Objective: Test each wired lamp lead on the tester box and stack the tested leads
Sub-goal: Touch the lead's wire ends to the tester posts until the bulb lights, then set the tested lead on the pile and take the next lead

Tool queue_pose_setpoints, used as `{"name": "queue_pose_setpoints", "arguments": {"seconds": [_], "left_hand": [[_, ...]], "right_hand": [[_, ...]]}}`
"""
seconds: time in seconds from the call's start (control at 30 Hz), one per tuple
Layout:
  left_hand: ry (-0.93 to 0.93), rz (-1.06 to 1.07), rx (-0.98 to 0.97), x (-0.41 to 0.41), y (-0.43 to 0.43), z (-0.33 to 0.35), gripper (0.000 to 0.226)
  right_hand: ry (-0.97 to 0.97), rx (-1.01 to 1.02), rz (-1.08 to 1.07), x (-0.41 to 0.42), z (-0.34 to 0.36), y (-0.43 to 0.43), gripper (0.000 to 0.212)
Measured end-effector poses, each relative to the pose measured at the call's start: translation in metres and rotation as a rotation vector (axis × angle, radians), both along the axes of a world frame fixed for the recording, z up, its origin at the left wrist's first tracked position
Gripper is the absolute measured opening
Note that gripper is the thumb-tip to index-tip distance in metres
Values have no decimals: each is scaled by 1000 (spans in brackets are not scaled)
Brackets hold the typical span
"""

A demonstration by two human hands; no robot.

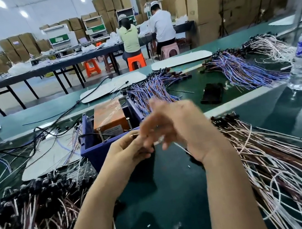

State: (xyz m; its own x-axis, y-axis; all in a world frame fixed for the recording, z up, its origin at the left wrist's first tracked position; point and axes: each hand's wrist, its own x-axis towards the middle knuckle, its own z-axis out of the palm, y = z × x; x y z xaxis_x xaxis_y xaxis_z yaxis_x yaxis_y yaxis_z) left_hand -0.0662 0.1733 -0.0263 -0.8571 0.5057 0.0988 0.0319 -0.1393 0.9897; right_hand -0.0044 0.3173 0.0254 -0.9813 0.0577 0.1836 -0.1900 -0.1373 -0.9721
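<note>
Head view: left hand (132, 150) curls its fingers, pinching one lead (180, 147) above the desk (169, 191), just near of the tester box (100, 153). Right hand (180, 127) is blurred, so we cannot tell its grip. We judge the lead light, limp and tangle-prone; take it by the stiff end.

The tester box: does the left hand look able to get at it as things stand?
Probably yes. The tester box stands right beyond the left hand, with nothing between them. The hand pinches a lead, though, so it is not free.
</note>
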Motion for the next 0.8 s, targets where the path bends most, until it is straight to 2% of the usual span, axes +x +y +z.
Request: {"name": "queue_pose_setpoints", "arguments": {"seconds": [0.07, 0.1, 0.13, 0.17, 0.27, 0.33, 0.47, 0.53, 0.67, 0.73, 0.8], "left_hand": [[-22, 7, 99, -1, 0, 1, 24], [-30, 20, 110, -2, -1, 2, 25], [-44, 35, 109, -3, -1, 2, 26], [-64, 47, 107, -3, 0, 2, 27], [-128, 79, 98, -2, 2, 0, 25], [-156, 89, 82, -2, 5, -1, 23], [-228, 123, 58, -5, 5, -1, 24], [-244, 133, 24, -6, 4, 1, 25], [-348, 152, -31, -9, 8, 2, 26], [-390, 126, -100, -9, 22, 5, 30], [-369, 76, -237, -10, 40, 8, 32]], "right_hand": [[-284, 403, 71, -4, -11, -6, 36], [-355, 559, 60, -7, -16, -8, 30], [-379, 642, 39, -11, -21, -9, 25], [-375, 654, 14, -16, -25, -9, 31], [-317, 493, -56, -23, -33, -9, 87], [-262, 410, -98, -25, -38, -8, 101], [-67, 309, -376, -27, -39, 2, 93], [2, 175, -492, -25, -36, 10, 90], [21, -78, -633, -24, -38, 25, 75], [116, -228, -675, -23, -37, 31, 70], [289, -412, -759, -19, -32, 34, 59]]}}
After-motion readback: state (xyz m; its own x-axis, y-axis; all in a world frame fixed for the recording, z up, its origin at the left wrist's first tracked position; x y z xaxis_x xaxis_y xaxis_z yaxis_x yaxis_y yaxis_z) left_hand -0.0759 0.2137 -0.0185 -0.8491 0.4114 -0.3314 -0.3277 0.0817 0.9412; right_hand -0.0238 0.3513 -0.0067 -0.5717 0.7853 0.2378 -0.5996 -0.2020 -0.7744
